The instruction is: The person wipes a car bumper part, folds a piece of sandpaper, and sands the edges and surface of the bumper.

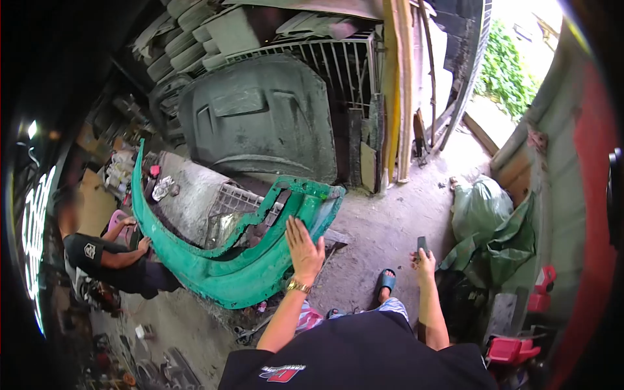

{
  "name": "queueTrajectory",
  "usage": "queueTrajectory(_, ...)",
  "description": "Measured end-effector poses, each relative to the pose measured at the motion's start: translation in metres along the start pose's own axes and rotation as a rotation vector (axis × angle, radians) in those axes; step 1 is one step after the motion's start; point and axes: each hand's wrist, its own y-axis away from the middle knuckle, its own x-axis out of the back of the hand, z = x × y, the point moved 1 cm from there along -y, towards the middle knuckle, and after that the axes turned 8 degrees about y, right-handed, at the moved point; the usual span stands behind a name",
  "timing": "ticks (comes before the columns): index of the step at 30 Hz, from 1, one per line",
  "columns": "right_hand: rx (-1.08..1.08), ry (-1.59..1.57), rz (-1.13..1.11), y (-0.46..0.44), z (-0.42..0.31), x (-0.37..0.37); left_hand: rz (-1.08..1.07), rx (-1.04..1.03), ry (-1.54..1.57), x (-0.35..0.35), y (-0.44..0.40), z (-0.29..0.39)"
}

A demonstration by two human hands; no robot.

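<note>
My left hand, with a gold watch at the wrist, lies flat with fingers stretched on the right end of a large green curved panel. Under the panel stands a work surface with a metal grate. My right hand is out to the right, away from the panel, with its fingers round a small dark block. At the panel's left side, another person in a black shirt has both hands near its edge.
A dark car hood leans against a white rack behind the panel. Green bags lie on the floor at the right. Red objects stand at the lower right. Parts and tools litter the lower left floor.
</note>
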Motion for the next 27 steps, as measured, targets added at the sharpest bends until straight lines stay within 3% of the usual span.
queueTrajectory(4, -0.015, -0.077, -0.015, -0.039, -0.020, 0.027, -0.019, -0.017, -0.125, -0.038, -0.027, 0.038)
queueTrajectory(6, -0.012, -0.137, 0.011, -0.058, -0.030, 0.039, -0.596, -0.256, 0.027, -0.076, -0.022, 0.048)
queueTrajectory(7, -0.012, -0.157, 0.013, -0.064, -0.038, 0.044, -0.593, -0.239, 0.027, -0.080, -0.015, 0.054)
queueTrajectory(9, 0.009, -0.146, 0.001, -0.075, -0.054, 0.052, -0.867, -0.535, -0.212, -0.081, -0.004, 0.067)
queueTrajectory(10, 0.019, -0.120, -0.003, -0.080, -0.057, 0.056, -0.869, -0.526, -0.217, -0.073, -0.006, 0.071)
queueTrajectory(13, -0.036, -0.051, 0.010, -0.088, -0.063, 0.061, -0.415, -0.411, -0.044, -0.038, -0.017, 0.062)
queueTrajectory(17, -0.081, 0.017, -0.053, -0.107, -0.061, 0.049, -0.313, -0.213, -0.204, -0.004, -0.019, 0.014)
queueTrajectory(19, -0.094, 0.013, -0.106, -0.121, -0.058, 0.038, -0.409, -0.276, -0.330, 0.004, 0.000, 0.001)
queueTrajectory(20, -0.108, -0.009, -0.138, -0.127, -0.056, 0.033, -0.406, -0.266, -0.332, 0.007, 0.013, -0.003)
queueTrajectory(22, -0.091, 0.000, -0.161, -0.131, -0.057, 0.019, -0.220, 0.012, -0.138, 0.012, 0.043, -0.006)
queueTrajectory(27, -0.129, 0.151, -0.221, -0.129, -0.055, -0.010, -0.128, 0.118, -0.136, -0.009, 0.043, 0.014)
